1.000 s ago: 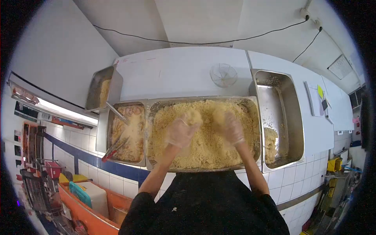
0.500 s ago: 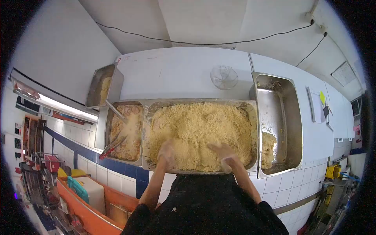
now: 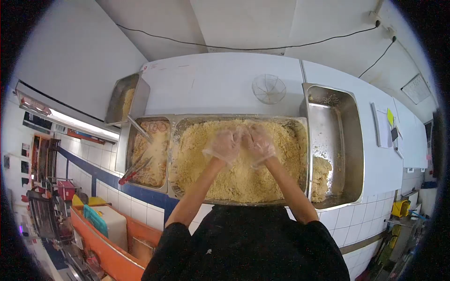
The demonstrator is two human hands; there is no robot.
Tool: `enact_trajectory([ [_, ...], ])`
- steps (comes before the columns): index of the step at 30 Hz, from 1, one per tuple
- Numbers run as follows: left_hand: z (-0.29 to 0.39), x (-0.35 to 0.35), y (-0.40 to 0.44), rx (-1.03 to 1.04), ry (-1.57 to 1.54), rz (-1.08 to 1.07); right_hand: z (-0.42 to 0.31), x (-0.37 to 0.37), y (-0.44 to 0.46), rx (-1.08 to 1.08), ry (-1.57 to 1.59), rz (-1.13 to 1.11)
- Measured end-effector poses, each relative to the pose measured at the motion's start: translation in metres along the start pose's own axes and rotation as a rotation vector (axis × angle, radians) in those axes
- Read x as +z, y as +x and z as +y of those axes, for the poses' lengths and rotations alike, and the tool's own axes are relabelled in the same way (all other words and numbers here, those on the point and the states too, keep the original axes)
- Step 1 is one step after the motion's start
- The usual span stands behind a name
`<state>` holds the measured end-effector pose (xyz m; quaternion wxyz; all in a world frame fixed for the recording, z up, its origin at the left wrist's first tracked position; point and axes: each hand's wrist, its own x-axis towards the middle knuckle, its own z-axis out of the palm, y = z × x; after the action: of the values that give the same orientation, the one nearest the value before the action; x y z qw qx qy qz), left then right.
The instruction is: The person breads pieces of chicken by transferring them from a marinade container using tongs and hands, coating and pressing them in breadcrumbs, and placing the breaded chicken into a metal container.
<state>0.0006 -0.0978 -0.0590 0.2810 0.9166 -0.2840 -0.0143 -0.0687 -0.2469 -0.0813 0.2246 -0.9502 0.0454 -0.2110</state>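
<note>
My left hand (image 3: 226, 146) and my right hand (image 3: 259, 144), both in clear plastic gloves, press side by side into pale yellow, crumbly coating (image 3: 201, 182). The coating fills a wide steel pan (image 3: 176, 189) in front of me. My fingers point forward and inward, nearly meeting at the middle; their tips are partly sunk in the crumbs. Both hands look open, with no separate item visible in them. Whether something lies buried beneath my palms cannot be seen.
To the left, a smaller pan (image 3: 167, 188) holds wet, battered pieces, red-handled tongs (image 3: 129, 175) and a metal handle. A steel container (image 3: 140, 100) stands behind it. At right is a deep pan (image 3: 357, 154) with a clump of coating. A wire strainer (image 3: 268, 89) lies at the back.
Both hands have moved forward from the pan's near edge and come together over the middle of the coating. The mounded crumbs there are lower and spread under my hands.
</note>
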Motion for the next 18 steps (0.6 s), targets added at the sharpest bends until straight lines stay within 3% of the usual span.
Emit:
enact_trajectory([
  [1, -0.009, 0.011, -0.008, 0.207, -0.103, 0.198, -0.009, -0.012, 0.000, 0.037, 0.032, -0.220],
  [5, -0.007, -0.001, -0.016, 0.248, -0.060, 0.173, -0.012, -0.020, -0.004, 0.069, 0.156, -0.505],
  [7, -0.002, -0.005, -0.006, -0.071, 0.036, -0.274, -0.014, -0.020, 0.005, 0.004, 0.113, -0.190],
  [8, -0.006, 0.003, -0.011, -0.085, 0.036, -0.307, -0.012, -0.010, -0.003, 0.029, 0.126, -0.213],
  [10, -0.012, 0.018, -0.012, 0.155, -0.082, -0.040, -0.004, 0.015, -0.014, -0.191, -0.103, 0.001],
  [11, -0.017, 0.024, -0.009, 0.157, -0.077, -0.050, 0.002, 0.025, -0.013, -0.181, -0.098, 0.002],
  [13, -0.022, 0.031, -0.016, 0.313, 0.229, 0.106, 0.010, 0.034, -0.021, -0.326, -0.231, 0.104],
  [14, -0.018, 0.024, -0.030, 0.305, 0.227, 0.085, -0.004, 0.019, -0.026, -0.314, -0.221, 0.088],
  [16, -0.013, 0.005, -0.005, 0.412, 0.243, 0.129, -0.010, -0.002, 0.008, 0.297, 0.072, -0.733],
  [17, 0.003, -0.005, 0.006, 0.424, 0.239, 0.133, -0.012, -0.002, 0.013, 0.302, 0.066, -0.722],
  [18, 0.020, -0.013, 0.014, 0.192, -0.002, 0.087, -0.014, 0.001, 0.014, 0.364, 0.182, -0.650],
])
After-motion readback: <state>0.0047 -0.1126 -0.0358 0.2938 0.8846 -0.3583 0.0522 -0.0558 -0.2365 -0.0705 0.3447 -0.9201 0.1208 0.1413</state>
